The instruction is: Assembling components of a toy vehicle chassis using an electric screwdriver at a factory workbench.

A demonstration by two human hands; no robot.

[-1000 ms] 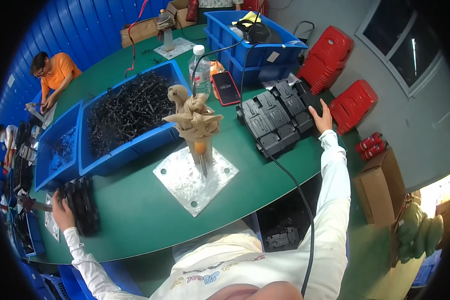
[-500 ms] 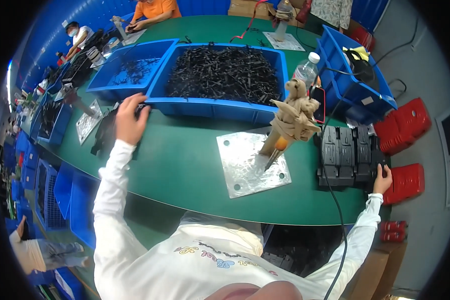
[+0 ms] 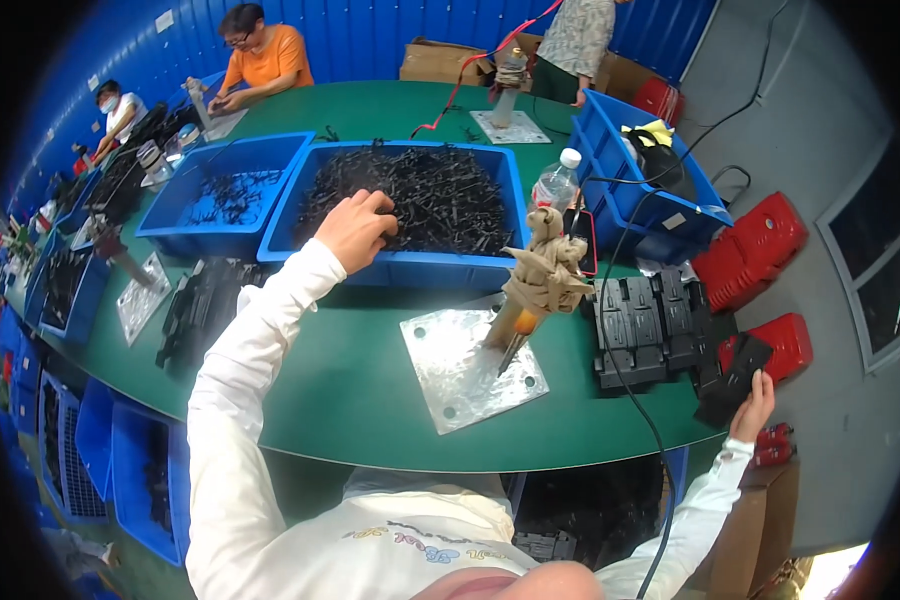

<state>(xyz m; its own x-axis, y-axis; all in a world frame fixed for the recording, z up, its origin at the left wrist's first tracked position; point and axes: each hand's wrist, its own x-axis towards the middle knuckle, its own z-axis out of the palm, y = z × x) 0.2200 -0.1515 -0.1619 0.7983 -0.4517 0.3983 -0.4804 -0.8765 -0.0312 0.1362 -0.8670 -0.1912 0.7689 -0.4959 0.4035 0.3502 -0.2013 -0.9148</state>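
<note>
head view: left grip (image 3: 358, 232) over the near side of a large blue bin (image 3: 440, 270), palm down, fingers bent toward the thin black pieces (image 3: 440, 195) heaped inside; fingertips partly hidden, cannot tell whether they pinch a piece or only touch the heap. right grip (image 3: 753, 405) well apart, at the right end of the table (image 3: 320, 410), thumb and fingers pinching a dark flat part (image 3: 733, 378) by its edge; part tilted, reaching up and left from the grip. just left of the right grip and its part, a block of ridged black mouldings (image 3: 642, 318) on the table, a black cable crossing in front. between the two grips, nearer the right, a post wrapped in beige cloth (image 3: 547, 262) rising from a square metal plate (image 3: 460, 380) with holes at its corners. beyond the post, a clear bottle (image 3: 557, 182) with white cap. left of the left grip, a smaller blue bin (image 3: 185, 243) with fewer black pieces; below that bin, more black mouldings (image 3: 202, 315) lying on the table. past the right grip, red plastic seats (image 3: 752, 250); a blue crate (image 3: 602, 160) farther off. far beyond the left grip, a seated person in orange (image 3: 282, 60), head bent.
</note>
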